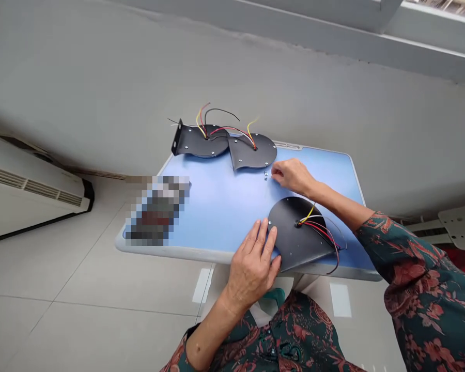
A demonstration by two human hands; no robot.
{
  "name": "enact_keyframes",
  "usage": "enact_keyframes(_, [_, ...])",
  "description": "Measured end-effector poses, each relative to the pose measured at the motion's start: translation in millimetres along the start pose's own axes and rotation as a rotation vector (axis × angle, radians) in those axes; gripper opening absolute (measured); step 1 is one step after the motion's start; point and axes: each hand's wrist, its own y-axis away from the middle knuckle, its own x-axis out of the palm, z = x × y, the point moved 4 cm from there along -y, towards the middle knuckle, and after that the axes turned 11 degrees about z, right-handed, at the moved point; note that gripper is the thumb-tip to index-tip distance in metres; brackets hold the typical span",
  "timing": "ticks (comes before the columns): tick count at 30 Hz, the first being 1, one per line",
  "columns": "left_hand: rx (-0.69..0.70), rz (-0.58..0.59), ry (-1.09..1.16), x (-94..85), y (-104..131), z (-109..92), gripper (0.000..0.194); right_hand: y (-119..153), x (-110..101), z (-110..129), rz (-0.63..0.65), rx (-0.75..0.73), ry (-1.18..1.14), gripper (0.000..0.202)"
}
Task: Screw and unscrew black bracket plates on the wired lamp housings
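Well behind the right hand [292,175] ended a loose, dark-green fabric sleeve [418,274] printed with dusty-pink flowers and leaves. A matching sleeve edge [178,359] showed behind the left hand [251,263], and nearer the body the same floral cloth [312,320] bore teal looped trim [292,352].

We see the left hand [251,263] lying palm down, its fingers [260,236] straight and slightly spread. The right hand [294,174] is farther forward, with fingers curled; its fingertips are not clear to us.
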Motion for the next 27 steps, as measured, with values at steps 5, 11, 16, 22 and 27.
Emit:
enact_keyframes(5, [0.001,-0.001,0.009,0.6,0,0,0.058,71,-41,8,-0.26,-0.043,-0.469,0.007])
enact_keyframes(11, [-0.012,0.019,0.005,-0.3,0,1,0.065,189,-37,56,-0.423,-0.188,-0.425,0.012])
enact_keyframes(16, [-0.012,0.049,-0.013,-0.7,1,0,0.067,238,16,68,-0.551,-0.226,-0.186,0.018])
enact_keyframes(22, [-0.021,0.057,-0.01,-0.5,2,-2,0.073,249,34,28,-0.761,-0.015,0.073,0.017])
enact_keyframes(27, [-0.01,-0.046,0.032,-1.4,13,-9,0.076,241,41,13,-0.74,0.159,-0.123,0.01])
